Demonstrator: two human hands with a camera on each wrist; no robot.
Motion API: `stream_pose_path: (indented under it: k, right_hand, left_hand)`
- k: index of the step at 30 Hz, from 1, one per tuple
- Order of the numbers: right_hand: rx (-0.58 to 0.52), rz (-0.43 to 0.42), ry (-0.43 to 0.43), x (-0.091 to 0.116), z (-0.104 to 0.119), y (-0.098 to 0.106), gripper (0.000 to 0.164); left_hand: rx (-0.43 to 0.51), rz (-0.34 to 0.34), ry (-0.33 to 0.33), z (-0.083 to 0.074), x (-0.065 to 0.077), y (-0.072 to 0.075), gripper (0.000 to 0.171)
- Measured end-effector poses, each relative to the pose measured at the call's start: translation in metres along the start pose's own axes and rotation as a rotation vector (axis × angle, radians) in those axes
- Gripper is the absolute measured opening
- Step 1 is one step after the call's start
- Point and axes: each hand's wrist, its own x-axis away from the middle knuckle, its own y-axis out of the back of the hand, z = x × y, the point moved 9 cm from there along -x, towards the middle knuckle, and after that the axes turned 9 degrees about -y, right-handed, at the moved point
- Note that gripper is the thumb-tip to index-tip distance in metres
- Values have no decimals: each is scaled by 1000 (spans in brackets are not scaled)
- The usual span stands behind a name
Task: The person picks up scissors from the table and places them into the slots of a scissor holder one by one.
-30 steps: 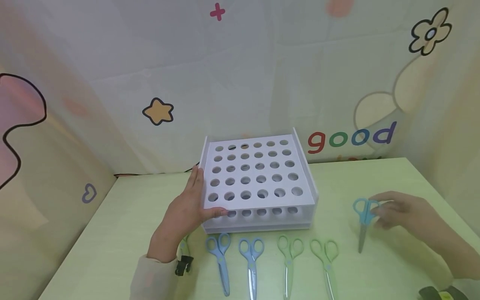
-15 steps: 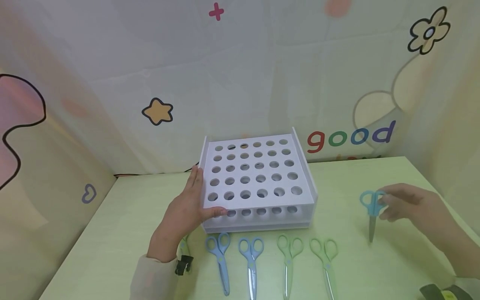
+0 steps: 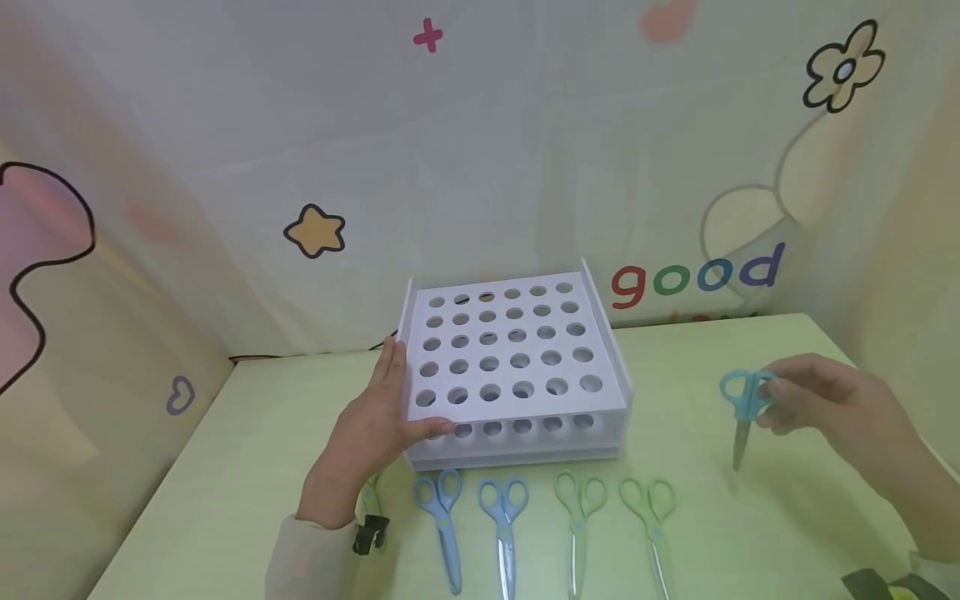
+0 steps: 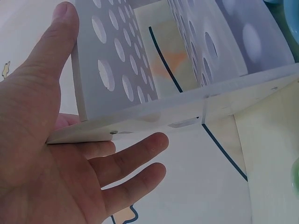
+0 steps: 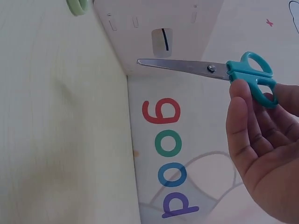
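In the head view my right hand (image 3: pixel 828 400) pinches small scissors (image 3: pixel 745 406) with turquoise handles by one finger loop. The scissors hang above the table's right side, blades down and shut. Up close in the right wrist view, thumb and fingertips meet at the lower loop of the turquoise scissors (image 5: pixel 254 77). My left hand (image 3: pixel 371 437) rests against the front left corner of a white rack (image 3: pixel 517 412) with rows of round holes. Its fingers lie fairly straight along the side panel, and in the left wrist view the thumb (image 4: pixel 51 42) extends over the front.
In front of the rack lie two pairs of blue scissors (image 3: pixel 444 525) and two of green scissors (image 3: pixel 577 525), handles toward the rack. Another green handle (image 3: pixel 371 496) shows partly beside the left wrist. A printed curtain (image 3: pixel 480 167) hangs behind the pale table (image 3: pixel 247 467).
My right hand has lifted the turquoise scissors and moved them slightly rightward, away from the rack. My left hand stays at the rack. The head view has shifted a little.
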Motion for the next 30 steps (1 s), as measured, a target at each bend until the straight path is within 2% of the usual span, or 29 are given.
stream_pose_path:
  k: [3,9,12,19,25,30]
  right_hand:
    - [5,-12,16,1,7,0,16]
    - [-31,22,71,-1,19,-1,16]
    - [-112,52,86,-3,23,-2,17]
    - [-387,128,145,-6,38,-7,15]
    - [-500,188,237,-5,52,-13,19]
    - [-540,210,263,-4,61,-16,18]
  left_hand:
    - [8,-2,3,0,1,1,132]
    - [8,-6,5,0,2,1,131]
    - [3,-12,6,0,2,2,131]
    - [10,-14,8,-1,0,2,131]
    - [25,-15,-9,-1,1,2,131]
    - [42,-18,-19,-2,1,1,131]
